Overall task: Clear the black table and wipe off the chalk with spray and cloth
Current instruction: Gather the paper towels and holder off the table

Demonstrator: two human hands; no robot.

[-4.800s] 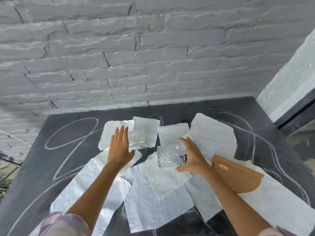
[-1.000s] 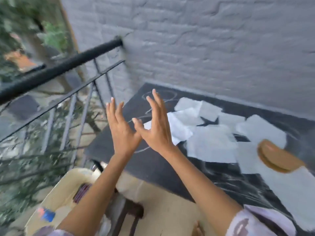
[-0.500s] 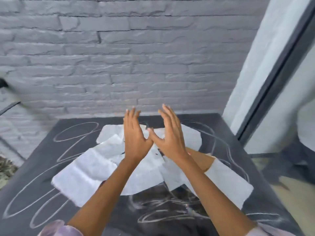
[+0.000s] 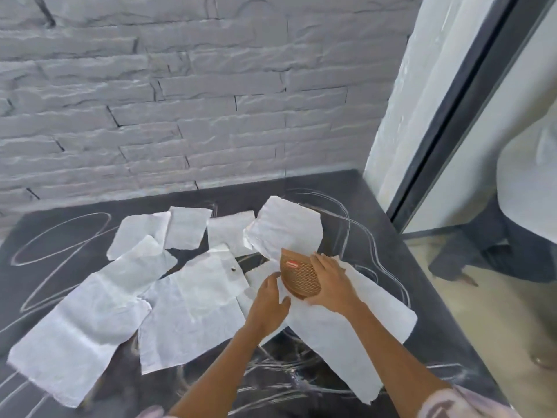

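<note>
Head view: black desk (image 4: pixel 60 233) pushed against grey brick wall (image 4: pixel 211 116), dark door frame (image 4: pixel 452 116) far right. White paper sheets (image 4: pixel 193 306) spread over mid desk, overlapping, near left to right edge. Chalk lines (image 4: pixel 280 384) on bare desk: loops left, curves far right, scribble near edge. Brown ribbed piece (image 4: pixel 297 276) w/ red label lying on sheets, right of centre. Right hand (image 4: pixel 331 285) on top of it, fingers curled over right side, thumb at near edge, gripping. Left hand (image 4: pixel 268 303) just left of it, fingers relaxed, tips at its near-left edge, holding nothing. Hands close, not touching.
</note>
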